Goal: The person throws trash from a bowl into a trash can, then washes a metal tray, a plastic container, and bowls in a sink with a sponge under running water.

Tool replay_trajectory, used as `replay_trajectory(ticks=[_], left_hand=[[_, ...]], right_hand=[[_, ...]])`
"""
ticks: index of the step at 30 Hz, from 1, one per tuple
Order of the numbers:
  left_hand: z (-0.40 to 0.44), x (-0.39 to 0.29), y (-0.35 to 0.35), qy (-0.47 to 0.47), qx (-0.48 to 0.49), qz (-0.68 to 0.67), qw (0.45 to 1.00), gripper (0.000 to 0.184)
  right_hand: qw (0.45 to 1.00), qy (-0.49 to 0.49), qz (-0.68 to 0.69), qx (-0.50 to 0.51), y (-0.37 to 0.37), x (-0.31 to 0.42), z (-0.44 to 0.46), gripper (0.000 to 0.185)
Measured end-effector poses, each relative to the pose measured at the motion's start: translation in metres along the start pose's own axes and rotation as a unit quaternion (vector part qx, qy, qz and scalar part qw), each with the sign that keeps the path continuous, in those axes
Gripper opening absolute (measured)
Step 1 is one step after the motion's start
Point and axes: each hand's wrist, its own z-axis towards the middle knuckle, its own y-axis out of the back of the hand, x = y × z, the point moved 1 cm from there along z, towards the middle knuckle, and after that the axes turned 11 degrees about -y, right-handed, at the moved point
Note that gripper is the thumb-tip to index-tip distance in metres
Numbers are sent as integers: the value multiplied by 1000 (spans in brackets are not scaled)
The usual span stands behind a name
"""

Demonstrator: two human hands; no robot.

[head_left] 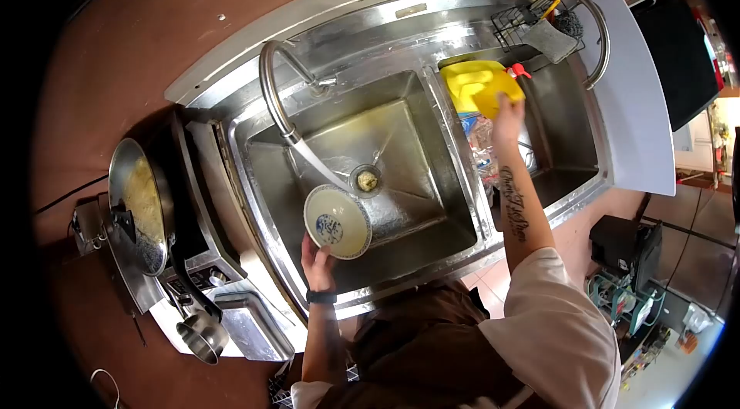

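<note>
In my left hand [317, 264] is a white bowl [351, 224] with blue patterning, gripped by its near rim and tilted over the left sink basin [416, 170]. Water runs from the curved faucet [269, 89] toward the bowl's far edge. My right hand [509, 114] is over the right basin [566, 127], its fingers closed on a flat yellow piece [496, 98], cloth-like or sponge-like. Right behind that piece stands a yellow jug [462, 79] with a red cap [519, 70]. Food scraps [367, 181] lie in the left basin's drain.
A wire rack [509, 27] at the back right holds a scrubber [569, 23] and a grey pad [551, 40]. Plastic packaging [484, 148] lies in the right basin. To the left are a frying pan [142, 193] on the stove, a small metal pot [202, 336] and a metal tray [250, 324].
</note>
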Motion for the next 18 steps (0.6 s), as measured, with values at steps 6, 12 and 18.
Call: replay_trajectory(ticks=[6, 12, 18], left_hand=[[-6, -4, -6, -8, -8, -18, 1000, 63], [28, 14, -33, 32, -9, -75, 997, 45], [25, 21, -39, 52, -21, -112, 992, 49]], right_hand=[[971, -195, 135, -13, 121, -22, 136, 42], [955, -293, 8, 47, 77, 32, 137, 36], [964, -258, -15, 56, 79, 28, 142, 44]])
